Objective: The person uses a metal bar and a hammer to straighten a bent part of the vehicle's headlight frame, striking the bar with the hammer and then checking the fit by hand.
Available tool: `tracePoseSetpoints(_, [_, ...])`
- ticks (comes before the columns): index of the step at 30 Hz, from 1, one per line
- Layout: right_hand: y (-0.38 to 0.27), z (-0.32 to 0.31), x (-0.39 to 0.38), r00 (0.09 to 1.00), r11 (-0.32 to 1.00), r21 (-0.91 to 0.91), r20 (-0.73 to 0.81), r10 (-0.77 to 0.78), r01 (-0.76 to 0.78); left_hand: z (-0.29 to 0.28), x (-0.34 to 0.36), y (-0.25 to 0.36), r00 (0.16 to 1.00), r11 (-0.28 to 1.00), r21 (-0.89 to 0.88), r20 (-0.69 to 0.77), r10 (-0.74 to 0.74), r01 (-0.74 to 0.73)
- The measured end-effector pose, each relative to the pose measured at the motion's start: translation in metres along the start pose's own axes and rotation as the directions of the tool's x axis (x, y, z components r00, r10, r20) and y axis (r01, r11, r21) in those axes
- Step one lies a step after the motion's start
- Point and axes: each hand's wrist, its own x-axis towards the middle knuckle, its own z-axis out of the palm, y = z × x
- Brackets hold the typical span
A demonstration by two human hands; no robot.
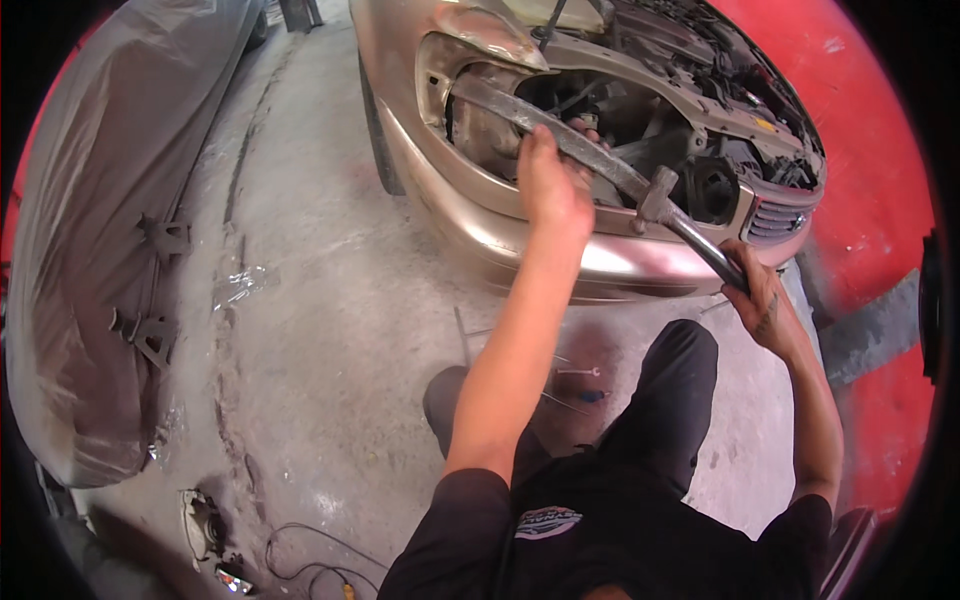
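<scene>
My left hand point(556, 190) is closed round a long, worn metal bar point(600, 160). The bar slants across the open headlight hole of a beige car point(470, 215), and its far end reaches the edge of the fender point(437, 85). In my right hand point(757, 298) is the handle of a hammer point(700, 240), gripped near its lower end. The hammer's head overlaps the near end of the bar; whether they touch I cannot tell. Part of my left fingers is hidden behind the bar.
A covered vehicle point(110, 200) stands at the left, with metal stands point(150, 335) beside it. On the concrete floor lie a wrench point(580, 372) near my knees, a cable point(300, 530) and a loose lamp-like part point(200, 525). The engine bay point(700, 60) is open.
</scene>
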Motion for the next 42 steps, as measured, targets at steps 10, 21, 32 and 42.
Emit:
tracePoseSetpoints(10, [-0.013, -0.008, 0.003, 1.000, 0.998, 0.058, 0.030, 0.005, -0.007, 0.010, -0.056, -0.049, 0.993, 0.979, 0.186, 0.064, -0.096, 0.082])
tracePoseSetpoints(21, [-0.006, -0.027, -0.021, 0.949, 0.752, 0.618, 0.313, 0.033, -0.230, -0.003, -0.062, -0.049, 0.992, 0.988, 0.116, 0.089, 0.090, -0.100])
tracePoseSetpoints(32, [-0.022, -0.034, -0.009, 0.962, 0.642, 0.755, 0.254, -0.097, -0.135, 0.016, -0.053, -0.030, 0.997, 0.994, 0.074, -0.019, 0.077, -0.075])
tracePoseSetpoints(42, [0.027, -0.045, -0.057, 0.991, 0.677, 0.735, -0.105, 0.088, 0.018, 0.027, -0.053, -0.040, 0.981, 0.966, 0.233, -0.134, 0.143, -0.109])
